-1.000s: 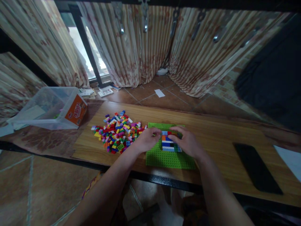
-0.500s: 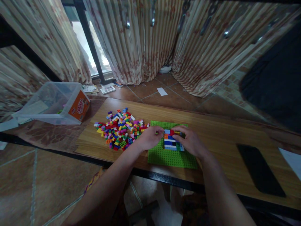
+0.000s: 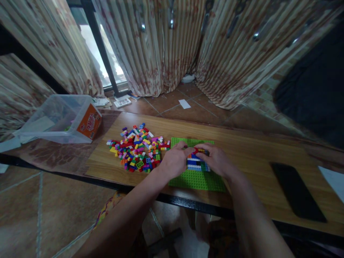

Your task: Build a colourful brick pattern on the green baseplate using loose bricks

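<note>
Both forearms enter from the near side and cross the dark front edge of the tabletop [image 3: 247, 143], spread apart and converging on the green baseplate [image 3: 197, 182]. The baseplate lies flat near that edge, a narrow strip of wood showing between; its studded near part is exposed.

The block build [image 3: 197, 165] sits on the baseplate's middle: low, roughly rectangular, in rows of blue and white, with one black section, green at the near right and red at the far side. Its far left is covered.

The left hand [image 3: 175, 159] bends over the build's left side, palm down, fingers bunched; whether it grips a block cannot be told. The right hand [image 3: 216, 159] reaches in opposite, thumb and fingers narrowly spaced about the red area; its grip cannot be confirmed.

Left of the baseplate, just beside it, lies a loose block pile [image 3: 135, 150]. Bare wood extends right toward a dark flat slab [image 3: 297, 191]. Farther left stands a clear tub [image 3: 57, 137]; curtains [image 3: 161, 46] hang beyond.
</note>
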`<state>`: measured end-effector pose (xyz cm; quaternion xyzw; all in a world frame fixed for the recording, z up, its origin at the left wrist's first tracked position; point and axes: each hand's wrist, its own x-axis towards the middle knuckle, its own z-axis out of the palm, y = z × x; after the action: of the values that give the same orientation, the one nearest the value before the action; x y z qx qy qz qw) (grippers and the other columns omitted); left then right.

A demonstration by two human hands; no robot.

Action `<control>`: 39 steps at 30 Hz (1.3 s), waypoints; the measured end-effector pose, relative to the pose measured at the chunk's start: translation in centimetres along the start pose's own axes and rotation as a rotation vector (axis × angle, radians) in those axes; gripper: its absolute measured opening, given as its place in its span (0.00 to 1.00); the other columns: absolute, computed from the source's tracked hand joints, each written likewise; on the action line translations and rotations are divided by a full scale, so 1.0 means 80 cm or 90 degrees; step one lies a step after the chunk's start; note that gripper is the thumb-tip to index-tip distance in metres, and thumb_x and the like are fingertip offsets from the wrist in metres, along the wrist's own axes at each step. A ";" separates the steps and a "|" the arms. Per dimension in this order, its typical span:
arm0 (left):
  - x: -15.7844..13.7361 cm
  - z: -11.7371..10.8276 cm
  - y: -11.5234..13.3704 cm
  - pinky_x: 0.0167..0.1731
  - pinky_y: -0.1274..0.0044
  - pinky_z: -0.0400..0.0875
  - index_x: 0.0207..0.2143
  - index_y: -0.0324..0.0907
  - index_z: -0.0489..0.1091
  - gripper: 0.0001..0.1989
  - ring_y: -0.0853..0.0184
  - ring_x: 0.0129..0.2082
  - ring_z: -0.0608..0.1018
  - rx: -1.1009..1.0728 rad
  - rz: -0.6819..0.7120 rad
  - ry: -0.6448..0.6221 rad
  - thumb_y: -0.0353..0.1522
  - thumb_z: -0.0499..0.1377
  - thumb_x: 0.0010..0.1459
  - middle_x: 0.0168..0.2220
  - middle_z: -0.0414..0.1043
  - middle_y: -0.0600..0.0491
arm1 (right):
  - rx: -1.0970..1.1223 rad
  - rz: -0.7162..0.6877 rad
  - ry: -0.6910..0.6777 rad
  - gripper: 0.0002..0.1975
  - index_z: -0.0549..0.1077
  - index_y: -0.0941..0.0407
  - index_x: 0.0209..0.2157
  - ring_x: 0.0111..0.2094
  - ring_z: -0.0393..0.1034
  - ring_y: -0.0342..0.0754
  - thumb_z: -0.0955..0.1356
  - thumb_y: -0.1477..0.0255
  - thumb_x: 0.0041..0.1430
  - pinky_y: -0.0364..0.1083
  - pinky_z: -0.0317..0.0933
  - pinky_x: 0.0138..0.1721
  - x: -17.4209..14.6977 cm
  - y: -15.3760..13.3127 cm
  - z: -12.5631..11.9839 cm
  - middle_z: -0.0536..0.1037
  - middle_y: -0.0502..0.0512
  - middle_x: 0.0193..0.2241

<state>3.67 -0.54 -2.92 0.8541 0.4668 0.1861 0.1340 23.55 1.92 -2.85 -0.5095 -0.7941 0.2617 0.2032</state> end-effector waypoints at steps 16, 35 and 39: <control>0.003 -0.008 0.031 0.42 0.69 0.73 0.53 0.44 0.66 0.17 0.60 0.43 0.74 0.149 -0.059 -0.069 0.27 0.48 0.64 0.46 0.67 0.47 | -0.069 0.015 0.029 0.13 0.77 0.53 0.44 0.43 0.72 0.55 0.64 0.67 0.62 0.55 0.63 0.47 -0.001 0.001 0.010 0.78 0.58 0.40; -0.012 -0.035 -0.025 0.41 0.76 0.72 0.42 0.40 0.74 0.14 0.65 0.39 0.77 -0.035 -0.154 0.024 0.26 0.49 0.61 0.40 0.75 0.48 | -0.009 0.045 0.062 0.15 0.78 0.50 0.43 0.42 0.74 0.56 0.66 0.62 0.58 0.56 0.65 0.44 -0.001 0.021 0.007 0.79 0.57 0.42; -0.030 -0.082 -0.072 0.36 0.79 0.68 0.34 0.39 0.75 0.11 0.67 0.34 0.75 -0.096 -0.127 -0.007 0.26 0.52 0.59 0.33 0.75 0.52 | -0.025 0.034 0.087 0.14 0.78 0.50 0.43 0.42 0.74 0.57 0.66 0.61 0.58 0.56 0.65 0.45 -0.002 0.030 0.004 0.79 0.57 0.42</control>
<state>-4.74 0.87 0.19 0.7920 0.5332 0.2018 0.2185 25.09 2.55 -4.62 -0.5509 -0.7695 0.2160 0.2401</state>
